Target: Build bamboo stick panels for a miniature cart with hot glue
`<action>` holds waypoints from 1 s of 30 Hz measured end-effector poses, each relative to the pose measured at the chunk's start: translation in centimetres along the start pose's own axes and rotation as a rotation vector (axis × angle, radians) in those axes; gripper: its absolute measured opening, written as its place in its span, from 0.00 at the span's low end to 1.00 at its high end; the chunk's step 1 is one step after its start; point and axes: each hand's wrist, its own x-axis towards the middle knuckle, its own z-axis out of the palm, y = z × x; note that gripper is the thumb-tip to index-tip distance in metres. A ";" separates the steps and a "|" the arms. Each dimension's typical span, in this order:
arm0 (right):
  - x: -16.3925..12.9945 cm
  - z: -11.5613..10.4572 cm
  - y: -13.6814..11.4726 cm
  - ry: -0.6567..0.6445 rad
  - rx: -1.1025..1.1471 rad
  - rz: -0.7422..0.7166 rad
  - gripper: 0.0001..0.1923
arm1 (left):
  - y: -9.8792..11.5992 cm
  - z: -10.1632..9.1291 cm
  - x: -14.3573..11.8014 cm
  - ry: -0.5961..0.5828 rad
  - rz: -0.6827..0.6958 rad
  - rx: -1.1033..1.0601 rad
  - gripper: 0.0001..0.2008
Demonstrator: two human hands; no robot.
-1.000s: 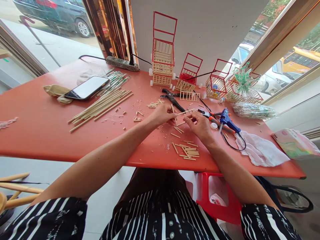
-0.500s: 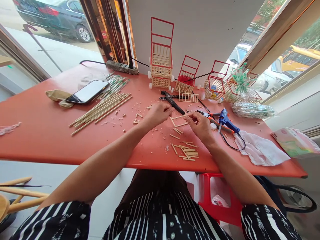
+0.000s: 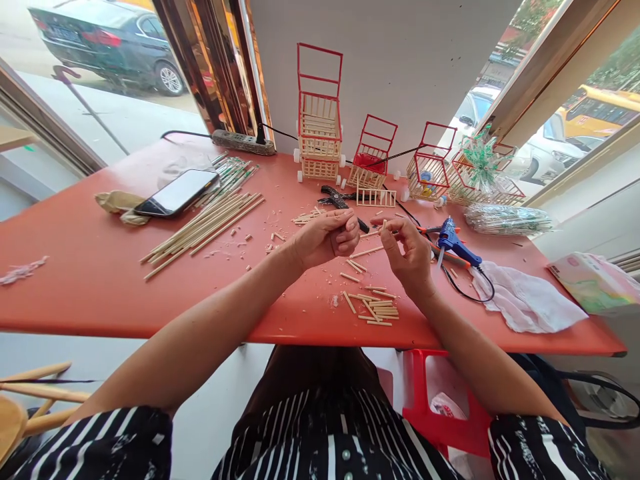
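My left hand (image 3: 325,237) is curled over the red table (image 3: 90,280), fingers closed on the near end of a small frame of thin wooden sticks (image 3: 367,251). My right hand (image 3: 407,250) is raised beside it, thumb and fingers pinching a short stick at the frame's far end. A heap of short cut sticks (image 3: 375,305) lies just below both hands. Black cutters (image 3: 343,200) lie just beyond my left hand.
A blue glue gun (image 3: 455,243) with its cord lies right of my right hand, beside a white cloth (image 3: 525,300). Long sticks (image 3: 205,223) and a phone (image 3: 177,192) lie at the left. Several red and wooden model carts (image 3: 320,127) stand along the back wall.
Both hands lifted the stick frame off the table. My left hand closed over its near end, and my right hand turned palm inward and rose.
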 end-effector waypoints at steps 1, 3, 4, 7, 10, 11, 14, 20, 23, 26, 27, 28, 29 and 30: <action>-0.1 -0.1 -0.2 -0.003 -0.014 -0.038 0.09 | 0.0 0.0 0.0 0.004 0.004 -0.001 0.23; -0.3 -0.3 -0.6 -0.017 -0.045 -0.123 0.08 | 0.0 0.1 0.0 0.006 0.012 0.010 0.23; -0.4 -0.3 -0.7 -0.026 -0.056 -0.164 0.07 | 0.0 0.1 0.0 0.004 0.017 0.019 0.22; -0.6 -0.3 -0.8 -0.047 -0.079 -0.257 0.07 | -0.1 0.2 0.0 -0.007 0.029 0.038 0.21; -0.6 -0.1 -0.5 -0.055 -0.119 -0.317 0.07 | -0.4 0.0 0.2 -0.017 0.042 0.039 0.20; -0.6 0.0 -0.4 -0.052 -0.134 -0.342 0.06 | -0.5 -0.1 0.3 -0.027 0.052 0.036 0.20; -0.6 0.1 0.1 -0.030 -0.155 -0.433 0.04 | -0.9 -0.5 0.5 -0.070 0.098 0.026 0.20; -0.6 0.1 0.1 -0.080 -0.031 -0.310 0.06 | -1.6 -0.8 0.5 0.004 0.272 0.290 0.23; 0.1 0.1 0.6 -0.013 0.198 -0.076 0.10 | -2.1 -0.6 0.2 0.109 0.604 0.754 0.15; 0.8 0.2 1.6 0.069 0.383 0.111 0.16 | -2.8 -0.6 -0.2 0.078 0.866 1.223 0.16; 1.0 0.2 2.0 0.067 0.427 0.151 0.18 | -3.1 -0.6 -0.4 0.048 0.908 1.320 0.18; 1.0 0.3 2.3 0.052 0.463 0.185 0.19 | -3.4 -0.7 -0.5 0.023 0.937 1.397 0.20; 1.1 0.4 2.4 0.032 0.491 0.215 0.20 | -3.6 -0.8 -0.5 0.002 0.959 1.461 0.21; 1.0 0.4 2.5 0.012 0.510 0.241 0.20 | -3.8 -0.9 -0.6 -0.016 0.983 1.512 0.23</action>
